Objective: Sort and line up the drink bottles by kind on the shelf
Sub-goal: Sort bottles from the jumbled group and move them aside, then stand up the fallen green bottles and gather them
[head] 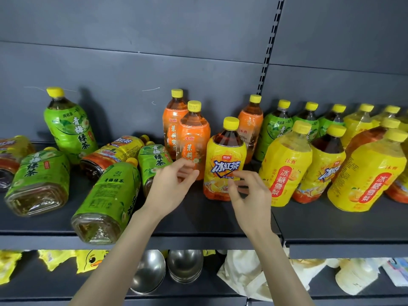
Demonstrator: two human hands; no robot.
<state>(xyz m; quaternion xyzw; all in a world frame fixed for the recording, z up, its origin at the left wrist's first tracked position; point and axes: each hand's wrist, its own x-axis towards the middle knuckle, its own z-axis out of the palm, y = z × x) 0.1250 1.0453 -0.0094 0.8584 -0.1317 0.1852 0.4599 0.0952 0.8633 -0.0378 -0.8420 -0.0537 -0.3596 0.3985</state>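
Note:
An upright iced-tea bottle [225,157] with a yellow label stands mid-shelf. My right hand [249,195] hovers just in front of its base, fingers apart and holding nothing. To its left my left hand [170,186] is open too, close to the orange-label bottles [192,138]. Several green-tea bottles [108,195] lie on their sides at the left, one green bottle [68,127] stands behind them, and one yellow-label bottle [114,155] lies among them. On the right stand green bottles [273,131] and yellow pear-drink bottles [284,164].
The dark shelf [198,217] has a front lip and a slotted upright [267,54] at the back. Another shelf section [342,230] adjoins on the right. Below sit steel bowls [172,268], yellow duck packets [88,259] and white bags [245,274].

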